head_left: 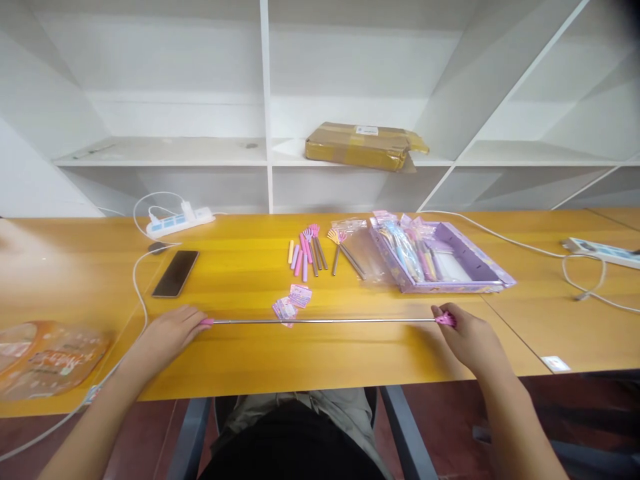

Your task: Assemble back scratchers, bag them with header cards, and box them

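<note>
A telescopic back scratcher (325,321) is drawn out long and level above the table's front part. Its pink handle end is closed in my left hand (173,333). At the other end, my right hand (470,337) grips the pink claw head. Just behind the rod lie small printed cards (293,303), partly crossed by it. Farther back are loose coloured handle sleeves (299,260) in yellow, pink and purple. Beside them lie several short scratchers with claw heads (314,243), and more with yellow and pink claws (343,248) near clear plastic bags (367,257).
A purple tray (480,257) holds bagged scratchers at the right. On the left are a phone (175,273), a white power strip (180,221), a cable and an orange plastic bag (47,360). A taped cardboard box (363,143) sits on the shelf; another power strip (603,252) lies far right.
</note>
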Action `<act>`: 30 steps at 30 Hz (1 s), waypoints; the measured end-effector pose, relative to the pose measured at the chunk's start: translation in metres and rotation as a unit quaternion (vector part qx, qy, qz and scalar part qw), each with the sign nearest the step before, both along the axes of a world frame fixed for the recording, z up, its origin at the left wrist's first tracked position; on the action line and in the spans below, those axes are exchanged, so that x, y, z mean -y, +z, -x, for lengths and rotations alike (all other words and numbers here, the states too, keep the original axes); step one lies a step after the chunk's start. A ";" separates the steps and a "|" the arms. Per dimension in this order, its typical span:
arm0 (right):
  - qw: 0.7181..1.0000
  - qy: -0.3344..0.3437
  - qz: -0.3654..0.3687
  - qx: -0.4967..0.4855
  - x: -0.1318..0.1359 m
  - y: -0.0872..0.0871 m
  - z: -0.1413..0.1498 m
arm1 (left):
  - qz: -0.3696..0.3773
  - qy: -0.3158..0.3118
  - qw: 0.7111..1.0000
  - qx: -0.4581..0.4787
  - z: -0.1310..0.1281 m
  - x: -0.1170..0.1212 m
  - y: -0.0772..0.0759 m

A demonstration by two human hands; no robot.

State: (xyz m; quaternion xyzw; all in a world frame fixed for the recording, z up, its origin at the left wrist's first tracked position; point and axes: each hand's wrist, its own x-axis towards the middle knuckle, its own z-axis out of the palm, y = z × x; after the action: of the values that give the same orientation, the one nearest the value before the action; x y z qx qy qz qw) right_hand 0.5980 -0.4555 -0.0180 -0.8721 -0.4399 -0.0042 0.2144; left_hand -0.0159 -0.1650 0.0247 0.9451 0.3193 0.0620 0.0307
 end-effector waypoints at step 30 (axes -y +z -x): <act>0.962 0.268 0.011 -0.047 -0.153 0.042 0.205 | 0.005 -0.030 1.000 0.007 -0.192 0.037 0.008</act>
State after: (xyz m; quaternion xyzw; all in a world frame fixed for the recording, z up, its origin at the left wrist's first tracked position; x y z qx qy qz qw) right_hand 0.3927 -0.3027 0.0239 -0.7241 -0.6467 0.0993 0.2182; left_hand 0.1761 -0.2025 0.0323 0.9536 0.2909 0.0666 0.0394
